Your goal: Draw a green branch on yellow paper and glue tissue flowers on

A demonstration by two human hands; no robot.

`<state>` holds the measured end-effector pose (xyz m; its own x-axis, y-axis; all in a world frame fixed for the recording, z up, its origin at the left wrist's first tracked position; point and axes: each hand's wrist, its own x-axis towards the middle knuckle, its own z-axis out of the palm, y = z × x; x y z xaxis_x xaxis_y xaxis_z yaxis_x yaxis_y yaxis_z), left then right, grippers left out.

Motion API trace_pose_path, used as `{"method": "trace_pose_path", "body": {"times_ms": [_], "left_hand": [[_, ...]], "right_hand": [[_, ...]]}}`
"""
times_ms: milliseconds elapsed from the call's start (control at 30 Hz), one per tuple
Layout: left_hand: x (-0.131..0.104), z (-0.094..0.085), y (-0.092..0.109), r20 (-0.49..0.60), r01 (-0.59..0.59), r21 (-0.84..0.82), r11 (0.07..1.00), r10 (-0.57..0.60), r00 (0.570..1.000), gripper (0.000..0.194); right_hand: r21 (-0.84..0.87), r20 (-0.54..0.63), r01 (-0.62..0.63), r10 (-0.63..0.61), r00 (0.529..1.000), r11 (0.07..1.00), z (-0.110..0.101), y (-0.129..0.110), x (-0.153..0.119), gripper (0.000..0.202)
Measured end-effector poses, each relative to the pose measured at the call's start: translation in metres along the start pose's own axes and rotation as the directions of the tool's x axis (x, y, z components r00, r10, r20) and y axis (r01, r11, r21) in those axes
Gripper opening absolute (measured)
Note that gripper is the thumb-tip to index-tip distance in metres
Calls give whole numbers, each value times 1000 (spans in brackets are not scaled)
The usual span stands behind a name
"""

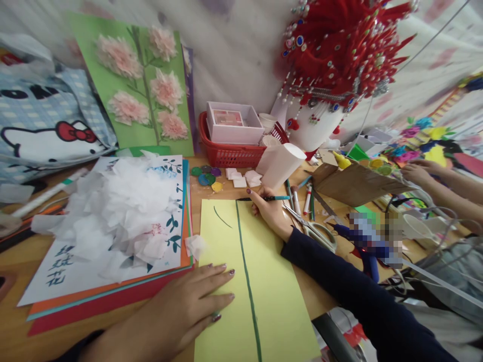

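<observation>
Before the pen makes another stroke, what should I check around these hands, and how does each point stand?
1. Yellow sheet steadied: ok, the left hand is spread on it.
2. Pen in grip: ok, the right hand holds it.
3. Pen tip touching the sheet: cannot tell; it is near the top edge.
4. Long green line dry: cannot tell from a picture.
5. Sheet's left edge free of scraps: not ok, a tissue piece lies there.
6. Scissors well away: probably not ok, they lie close to the right wrist.
</observation>
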<state>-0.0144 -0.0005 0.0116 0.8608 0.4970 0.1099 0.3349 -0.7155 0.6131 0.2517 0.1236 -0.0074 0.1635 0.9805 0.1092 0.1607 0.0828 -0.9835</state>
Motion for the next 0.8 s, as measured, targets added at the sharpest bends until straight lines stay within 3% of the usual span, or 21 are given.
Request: {"method": "trace_pose_path", "body": {"times_ms": [267,433,800], "left_hand": [[0,-3,1,41,2,39,999,-3,999,40],[1,-4,3,-3,1,-3,1000,-1,1000,41],[1,-3,1,6,-13,23,1000,13,1000,39]], "right_hand": [[-7,14,-8,8,1000,1000,-1,-3,-2,52],[10,-7,-1,1,1000,1000,0,-1,-1,54],[4,-25,-10,10,1000,1000,-1,0,0,52]]}}
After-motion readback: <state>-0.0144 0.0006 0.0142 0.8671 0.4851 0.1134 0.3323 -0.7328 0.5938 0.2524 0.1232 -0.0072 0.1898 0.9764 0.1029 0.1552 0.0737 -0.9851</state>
